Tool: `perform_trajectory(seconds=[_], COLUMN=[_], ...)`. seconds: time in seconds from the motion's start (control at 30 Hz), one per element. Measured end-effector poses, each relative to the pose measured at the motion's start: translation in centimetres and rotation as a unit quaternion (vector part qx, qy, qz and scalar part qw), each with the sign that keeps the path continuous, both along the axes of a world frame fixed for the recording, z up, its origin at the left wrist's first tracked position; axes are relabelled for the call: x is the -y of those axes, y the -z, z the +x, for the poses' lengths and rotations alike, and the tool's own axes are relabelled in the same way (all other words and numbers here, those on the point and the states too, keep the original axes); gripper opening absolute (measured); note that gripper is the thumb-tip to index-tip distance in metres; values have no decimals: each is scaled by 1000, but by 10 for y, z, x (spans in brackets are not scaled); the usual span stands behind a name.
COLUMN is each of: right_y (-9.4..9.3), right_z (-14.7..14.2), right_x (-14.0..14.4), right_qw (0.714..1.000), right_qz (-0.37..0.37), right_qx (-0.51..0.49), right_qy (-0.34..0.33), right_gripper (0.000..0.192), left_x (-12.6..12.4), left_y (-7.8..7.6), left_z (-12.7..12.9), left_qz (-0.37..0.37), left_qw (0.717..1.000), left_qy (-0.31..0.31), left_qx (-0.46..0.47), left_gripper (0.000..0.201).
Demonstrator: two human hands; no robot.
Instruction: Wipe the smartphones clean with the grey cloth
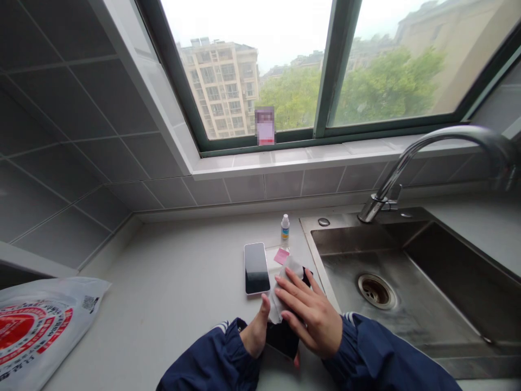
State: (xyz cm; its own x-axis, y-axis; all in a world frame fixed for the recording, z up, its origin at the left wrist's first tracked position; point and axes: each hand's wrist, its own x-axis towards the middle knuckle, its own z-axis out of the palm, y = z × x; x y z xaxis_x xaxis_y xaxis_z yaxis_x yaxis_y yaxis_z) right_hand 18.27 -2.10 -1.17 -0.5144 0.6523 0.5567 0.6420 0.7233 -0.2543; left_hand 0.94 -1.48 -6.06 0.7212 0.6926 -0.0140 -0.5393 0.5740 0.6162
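My left hand (256,328) grips a black phone (283,340) from its left side, with the thumb at the edge; a fingertip shows beyond the phone's lower right edge. Over it lies a thin white wipe (277,310), pressed down by the spread, flat fingers of my right hand (311,314). Much of the phone is hidden under the wipe and that hand. Another phone (256,269), light-rimmed with a dark screen, rests on the counter just left of my hands. Behind the wipe are a small pink square (281,256) and a white-capped little bottle (285,227), standing upright.
To the right is a steel sink (319,255) with a chrome faucet (401,163). A white plastic bag with red print (36,326) sits at the left on the pale counter (171,288). A tiled wall and window ledge (244,161) close off the back.
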Motion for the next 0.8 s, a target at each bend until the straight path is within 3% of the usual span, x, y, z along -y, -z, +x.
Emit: perform_trajectory(seconds=[0.1,0.27,0.47,0.63,0.8], right_y=[-3,-7,-8,-6,-2], right_z=[-6,-13,-16,-12,-2], right_x=[6,15,18,14,2], right_qw=[999,996,994,997,1000], right_qz=[-13,-37,-38,-30,-8], right_qx=[10,27,30,32,9], right_qy=[-40,-81,-96,-69,-10], right_gripper=[37,38,39,37,37], left_x=[-1,-1,-3,-4,-5], left_y=[-4,-16,-14,-8,0], left_z=[2,2,-2,-2,0], left_qz=[-25,-66,-116,-76,21], left_qw=[999,997,992,996,994], left_qy=[-38,-20,-16,0,99], left_qx=[7,31,43,53,51], left_gripper=[70,78,77,84,103])
